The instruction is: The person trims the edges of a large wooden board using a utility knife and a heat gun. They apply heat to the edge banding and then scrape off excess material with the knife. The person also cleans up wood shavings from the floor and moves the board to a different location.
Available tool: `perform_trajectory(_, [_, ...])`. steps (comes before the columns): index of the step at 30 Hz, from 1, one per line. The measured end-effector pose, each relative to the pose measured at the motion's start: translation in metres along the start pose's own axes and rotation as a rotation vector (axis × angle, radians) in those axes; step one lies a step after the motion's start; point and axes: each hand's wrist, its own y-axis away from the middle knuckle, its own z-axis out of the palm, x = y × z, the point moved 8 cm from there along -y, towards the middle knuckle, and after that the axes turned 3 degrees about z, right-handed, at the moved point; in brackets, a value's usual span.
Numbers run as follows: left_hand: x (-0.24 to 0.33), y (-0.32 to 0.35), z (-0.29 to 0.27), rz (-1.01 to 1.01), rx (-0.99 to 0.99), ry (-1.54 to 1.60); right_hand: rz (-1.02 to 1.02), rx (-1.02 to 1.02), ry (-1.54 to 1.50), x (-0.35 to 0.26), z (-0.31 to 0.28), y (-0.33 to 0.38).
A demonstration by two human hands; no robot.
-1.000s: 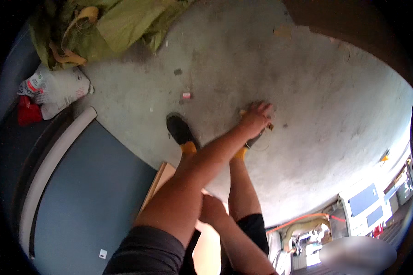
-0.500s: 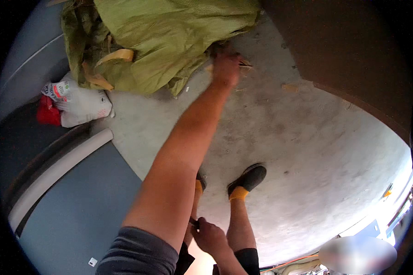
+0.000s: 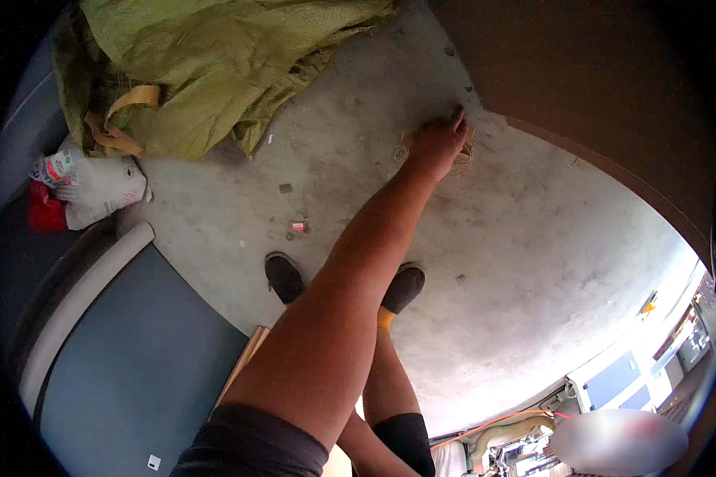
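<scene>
My left arm reaches far forward across the concrete floor. At its end my left hand (image 3: 437,147) is closed, with a bundle of thin pale strands (image 3: 464,157) showing at its right side and a pale bit at its left. Its fingers are partly hidden by the back of the hand. Low in the view, my right forearm (image 3: 370,447) passes behind the left arm, which hides the right hand. Left of my left hand lies a crumpled olive-green woven sack (image 3: 215,71), with curled tan strips (image 3: 131,103) on it.
A brown panel (image 3: 581,79) stands at the right. A white plastic bag (image 3: 103,187) with a red part lies at the left, near a grey-blue board (image 3: 143,342). A small red-and-white scrap (image 3: 298,226) is on the floor ahead of my shoes (image 3: 403,288).
My left hand has moved right, away from the sack's edge, with the pale strands beside it. My right hand, seen before holding a dark object, is now hidden. The view has shifted.
</scene>
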Motion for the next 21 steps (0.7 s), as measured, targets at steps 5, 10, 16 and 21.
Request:
perform_trajectory(5, [-0.022,0.077,0.024,0.095,-0.14,-0.033,0.052,-0.282,0.276,-0.027,-0.013,-0.009])
perform_trajectory(10, [-0.107,0.175,-0.045,-0.422,-0.288,0.207,0.25,-0.271,0.14,-0.031,-0.015,-0.015])
perform_trajectory(16, [-0.172,0.283,-0.282,-0.611,0.746,0.596,0.261,-0.061,0.138,-0.018,-0.031,-0.017])
perform_trajectory(21, [-0.231,0.248,-0.469,-0.516,1.006,0.703,0.273,-0.201,0.242,-0.018,-0.011,-0.013])
